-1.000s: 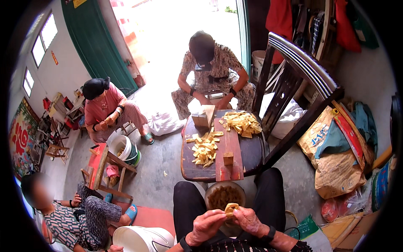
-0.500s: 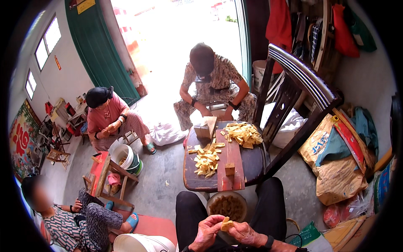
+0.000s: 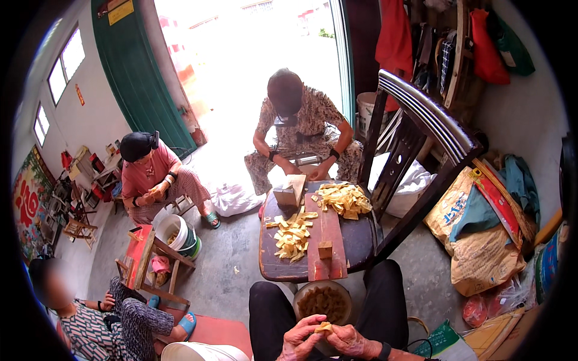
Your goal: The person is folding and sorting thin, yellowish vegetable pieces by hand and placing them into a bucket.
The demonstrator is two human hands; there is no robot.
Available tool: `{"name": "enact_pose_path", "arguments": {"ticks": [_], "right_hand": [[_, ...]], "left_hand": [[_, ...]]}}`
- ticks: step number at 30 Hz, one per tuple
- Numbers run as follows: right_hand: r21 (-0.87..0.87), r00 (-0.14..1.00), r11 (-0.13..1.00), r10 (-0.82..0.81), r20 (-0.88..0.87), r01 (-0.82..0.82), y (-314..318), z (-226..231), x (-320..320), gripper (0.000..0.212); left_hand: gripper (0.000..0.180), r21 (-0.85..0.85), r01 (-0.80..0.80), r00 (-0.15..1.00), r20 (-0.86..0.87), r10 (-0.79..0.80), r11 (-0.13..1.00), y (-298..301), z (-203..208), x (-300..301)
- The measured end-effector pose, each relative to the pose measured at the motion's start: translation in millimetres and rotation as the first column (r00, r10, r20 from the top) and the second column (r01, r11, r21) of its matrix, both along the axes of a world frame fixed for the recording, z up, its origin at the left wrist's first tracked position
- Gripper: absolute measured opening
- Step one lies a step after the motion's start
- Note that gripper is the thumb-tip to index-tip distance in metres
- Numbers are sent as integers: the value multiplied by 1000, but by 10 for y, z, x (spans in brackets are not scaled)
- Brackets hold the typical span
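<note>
Between my legs, my left hand (image 3: 297, 339) and my right hand (image 3: 349, 341) meet fingertip to fingertip. Both pinch a small yellow, folded-looking strip (image 3: 324, 327); its exact kind I cannot make out. Just beyond the fingers sits a round bucket (image 3: 347, 301) with brownish pieces (image 3: 322, 304) inside. A dark wooden chair seat (image 3: 272, 246) stands in front of my knees. Two heaps of yellow strips, a left heap (image 3: 293, 234) and a far right heap (image 3: 344, 200), lie there beside a reddish board (image 3: 327, 224) bearing a small wooden block (image 3: 325, 249).
The chair's tall back (image 3: 430, 114) rises on the right, near a stuffed sack (image 3: 475, 234). Across the chair sits a person (image 3: 307, 120); two others sit at left, around a red wooden bench (image 3: 139, 253) and white bucket (image 3: 180, 234). Another white bucket (image 3: 205, 352) is by my left leg.
My hands have drawn closer together around the yellow strip, and less of it shows between the fingers. The whole view has shifted slightly.
</note>
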State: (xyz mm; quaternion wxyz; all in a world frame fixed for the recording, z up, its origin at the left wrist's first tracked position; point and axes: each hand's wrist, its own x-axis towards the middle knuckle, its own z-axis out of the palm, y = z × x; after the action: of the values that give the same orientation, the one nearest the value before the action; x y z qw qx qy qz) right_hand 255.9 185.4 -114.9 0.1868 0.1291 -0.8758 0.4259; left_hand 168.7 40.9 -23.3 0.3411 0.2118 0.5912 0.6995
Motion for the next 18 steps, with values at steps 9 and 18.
{"name": "enact_pose_path", "arguments": {"ticks": [9,18], "right_hand": [[-14,998,999,35,-48,-35,-9,369,4,9],[302,991,952,-22,-129,60,-91,246,105,26]], "left_hand": [[19,221,106,908,376,-185,969,-81,-20,-144],[13,415,129,783,515,-349,901,-65,93,-58]]}}
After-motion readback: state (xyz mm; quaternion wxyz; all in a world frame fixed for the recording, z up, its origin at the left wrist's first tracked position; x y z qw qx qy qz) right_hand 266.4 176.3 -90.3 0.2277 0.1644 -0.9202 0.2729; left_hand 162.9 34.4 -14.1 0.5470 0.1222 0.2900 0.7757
